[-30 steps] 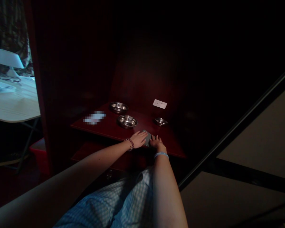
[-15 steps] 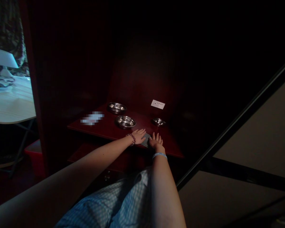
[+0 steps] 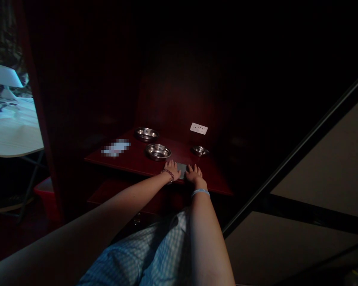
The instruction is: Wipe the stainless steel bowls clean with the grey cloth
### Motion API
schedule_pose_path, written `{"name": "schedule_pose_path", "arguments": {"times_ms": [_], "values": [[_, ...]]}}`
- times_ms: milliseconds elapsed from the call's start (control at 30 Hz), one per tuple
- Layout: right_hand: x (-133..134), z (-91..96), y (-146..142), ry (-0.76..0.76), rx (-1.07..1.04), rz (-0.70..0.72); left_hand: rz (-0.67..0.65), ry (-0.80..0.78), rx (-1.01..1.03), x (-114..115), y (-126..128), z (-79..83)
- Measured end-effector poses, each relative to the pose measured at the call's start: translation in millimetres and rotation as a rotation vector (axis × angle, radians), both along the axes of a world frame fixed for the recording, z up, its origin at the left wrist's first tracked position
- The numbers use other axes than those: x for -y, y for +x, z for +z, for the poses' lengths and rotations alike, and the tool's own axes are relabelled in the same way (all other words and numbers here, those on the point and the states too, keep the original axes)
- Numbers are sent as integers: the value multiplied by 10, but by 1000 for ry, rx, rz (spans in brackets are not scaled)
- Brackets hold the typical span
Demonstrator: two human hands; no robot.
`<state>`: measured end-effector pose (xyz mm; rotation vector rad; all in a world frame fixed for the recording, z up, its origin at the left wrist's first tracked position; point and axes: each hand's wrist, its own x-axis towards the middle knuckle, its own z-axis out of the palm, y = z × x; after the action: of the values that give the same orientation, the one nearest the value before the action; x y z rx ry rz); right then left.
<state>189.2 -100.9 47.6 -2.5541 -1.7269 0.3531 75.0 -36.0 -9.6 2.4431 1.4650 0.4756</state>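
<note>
A small grey folded cloth lies near the front edge of a dark red wooden desk. My left hand, a bead bracelet on its wrist, rests flat on the cloth's left side with fingers stretched out. On the cloth's right side lies my right hand, fingers spread, a light blue band on its wrist. Both hands press the cloth down; neither grips it.
Two steel bowls and a smaller steel dish stand behind the cloth. A white socket plate sits on the dark back panel. A pale table with a white lamp is at far left, a red bin below.
My left hand slid from on top of the cloth to its left edge, uncovering more of the cloth. My right hand stayed at the right edge. The view shifted slightly.
</note>
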Motion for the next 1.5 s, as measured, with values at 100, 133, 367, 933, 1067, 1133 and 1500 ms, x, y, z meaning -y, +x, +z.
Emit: {"name": "schedule_pose_path", "arguments": {"times_ms": [100, 133, 367, 933, 1067, 1133, 1500], "values": [[-10, 53, -29, 9, -34, 98, 71, -4, 15, 62, 16, -24], [-14, 53, -33, -22, -29, 111, 67, 1, 23, 85, 3, -30], [-70, -110, -68, -156, 127, -36, -339, 122, -97, 137, -456, 24], [-21, 34, -7, 85, 156, 36, -366, 484, -174, 515, -497, 146], [21, 90, -4, 151, 128, 42, -387, 437, -78, 395, -531, 209], [40, 128, -18, 202, 120, 45, -404, 394, -26, 292, -555, 215], [88, 287, -141, 264, -66, 143, -256, 244, 49, 88, -453, 443]]}}
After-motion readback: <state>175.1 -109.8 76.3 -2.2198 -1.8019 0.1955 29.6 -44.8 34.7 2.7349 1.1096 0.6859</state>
